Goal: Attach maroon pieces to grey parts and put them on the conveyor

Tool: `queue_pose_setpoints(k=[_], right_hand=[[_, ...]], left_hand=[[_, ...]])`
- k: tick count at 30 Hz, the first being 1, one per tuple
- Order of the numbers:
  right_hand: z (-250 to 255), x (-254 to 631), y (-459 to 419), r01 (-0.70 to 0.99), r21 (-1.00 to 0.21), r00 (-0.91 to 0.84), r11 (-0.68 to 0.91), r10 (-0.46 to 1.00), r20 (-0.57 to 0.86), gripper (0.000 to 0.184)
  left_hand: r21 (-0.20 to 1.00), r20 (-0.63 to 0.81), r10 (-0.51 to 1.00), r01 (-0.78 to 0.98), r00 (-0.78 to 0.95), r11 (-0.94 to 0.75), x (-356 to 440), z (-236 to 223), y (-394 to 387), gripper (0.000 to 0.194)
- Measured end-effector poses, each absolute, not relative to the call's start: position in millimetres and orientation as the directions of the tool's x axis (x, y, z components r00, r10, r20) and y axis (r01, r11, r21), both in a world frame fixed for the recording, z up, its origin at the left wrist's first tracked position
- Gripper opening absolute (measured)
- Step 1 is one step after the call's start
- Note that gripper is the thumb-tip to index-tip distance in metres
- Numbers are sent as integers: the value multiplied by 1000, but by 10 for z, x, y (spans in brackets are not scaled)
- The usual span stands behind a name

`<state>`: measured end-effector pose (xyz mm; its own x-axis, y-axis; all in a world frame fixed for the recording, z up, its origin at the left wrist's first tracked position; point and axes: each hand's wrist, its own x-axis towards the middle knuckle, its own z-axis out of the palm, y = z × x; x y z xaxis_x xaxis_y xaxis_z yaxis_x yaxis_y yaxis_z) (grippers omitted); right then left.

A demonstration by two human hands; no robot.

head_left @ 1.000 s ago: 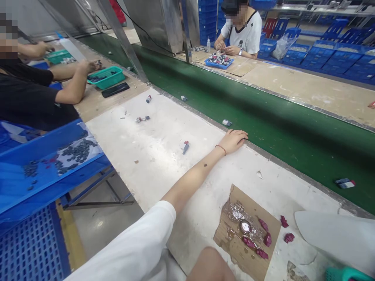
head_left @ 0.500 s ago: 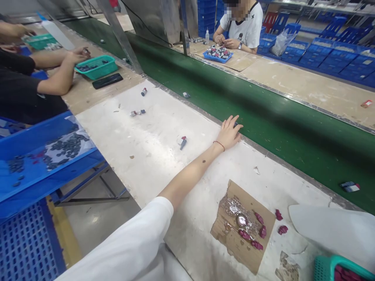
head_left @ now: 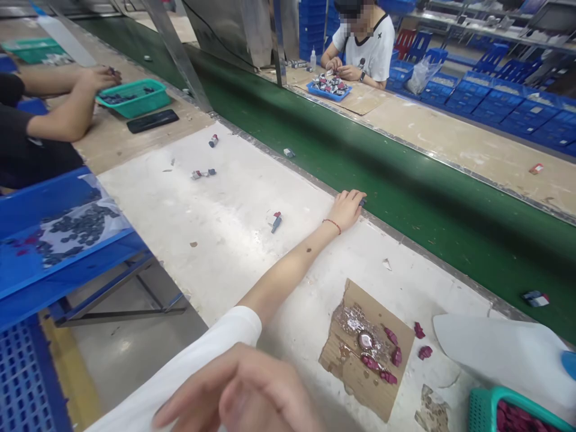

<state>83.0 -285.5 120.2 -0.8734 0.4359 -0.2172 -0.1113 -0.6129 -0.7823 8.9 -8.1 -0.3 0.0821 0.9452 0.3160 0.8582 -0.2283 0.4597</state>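
At the far edge of the white surface (head_left: pixel 234 210), the left hand (head_left: pixel 346 211) has its fingers closed on a small dark piece (head_left: pixel 362 203), which is mostly hidden, over the metal strip beside the smooth green belt (head_left: pixel 427 234). The right hand (head_left: pixel 252 390), blurred at the near edge, is loosely curled and free; it covers part of the white cloth sleeve (head_left: pixel 180 372). On the right part of the surface lies torn brown cardboard (head_left: pixel 384 396), ragged along its left edge, with glossy wet-looking patches, a shiny round disc (head_left: pixel 366 341) and knobbly burgundy pieces (head_left: pixel 390 335); two more sit just beyond its right edge. Near the surface's right end, a translucent white bottle (head_left: pixel 490 342) lies on its side, a blue part at one end, close to a slatted green plastic basket (head_left: pixel 477 408) of burgundy pieces. Left of the outstretched forearm, a grey piece with a red bit (head_left: pixel 276 223) and other small parts (head_left: pixel 204 173) are scattered towards the surface's far-left corner
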Motion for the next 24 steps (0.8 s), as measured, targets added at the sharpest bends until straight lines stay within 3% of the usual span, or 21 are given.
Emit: queue_pose_setpoints(k=[2, 4, 7, 9, 11, 13, 15, 20, 24], right_hand=[[1260, 804, -2771, -165, -751, -857, -640, 470, -212, 56], [1239, 835, -2701, -146, -815, -797, -560, 555, -239, 52], [1117, 1011, -2643, 53, -975, -585, -215, 784, -205, 40], [1017, 1205, -2619, 256, -966, -392, 33, 917, -73, 31], [917, 1436, -2597, 430, -888, -244, 161, 968, 57, 27], [821, 1680, -2586, 554, -817, -139, 159, 986, 97, 26], [740, 1913, -2608, 669, -742, 35, 49, 995, 97, 27], [714, 2419, -2864, 852, -523, 151, 12, 952, 268, 29], [831, 2874, -3160, 897, -370, 382, -244, 848, 367, 34]], left_hand=[[456, 323, 943, 858, 88, -236, 99, -8, -71, 39], [455, 333, 938, 855, 94, -247, 102, -13, -62, 39], [466, 352, 931, 845, 95, -262, 92, -20, -49, 35], [480, 362, 928, 836, 87, -266, 78, -28, -38, 31], [499, 371, 925, 825, 75, -267, 63, -40, -25, 26], [521, 379, 923, 809, 66, -272, 50, -51, -18, 22], [547, 387, 920, 787, 64, -285, 41, -58, -21, 18], [634, 417, 907, 695, 62, -339, 35, -58, -66, 12], [710, 439, 898, 601, 28, -366, 22, -94, -91, 13]])
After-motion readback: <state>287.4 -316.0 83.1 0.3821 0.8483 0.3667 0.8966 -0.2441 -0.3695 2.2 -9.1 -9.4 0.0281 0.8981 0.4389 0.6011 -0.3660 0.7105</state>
